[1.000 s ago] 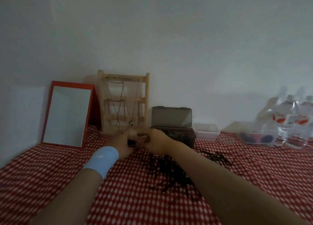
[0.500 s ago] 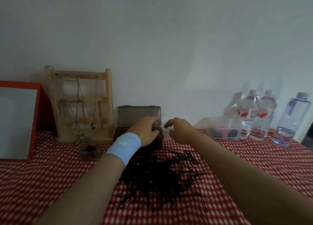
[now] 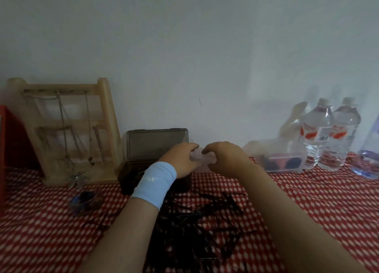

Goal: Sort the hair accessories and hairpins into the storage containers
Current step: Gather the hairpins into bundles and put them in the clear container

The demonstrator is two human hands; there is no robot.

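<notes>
A heap of black hairpins (image 3: 196,221) lies on the red checked cloth in front of me. Behind it stands a dark storage box (image 3: 131,174) with its lid (image 3: 156,143) raised against the wall. My left hand (image 3: 180,159), with a light blue wristband, and my right hand (image 3: 225,158) meet just right of that box. Both curl around a small clear container (image 3: 200,159), which is blurred and mostly hidden by the fingers. A clear tub (image 3: 284,163) holding dark hair accessories stands further right.
A wooden rack (image 3: 67,129) hung with chains leans on the wall at the left, beside a red frame (image 3: 8,141). A small clear pot (image 3: 85,201) with something blue inside sits in front of the rack. Water bottles (image 3: 328,135) stand at the right.
My hands moved from the rack's foot to the right, past the dark box, and closed from both sides on the small clear container. The view also shifted right.
</notes>
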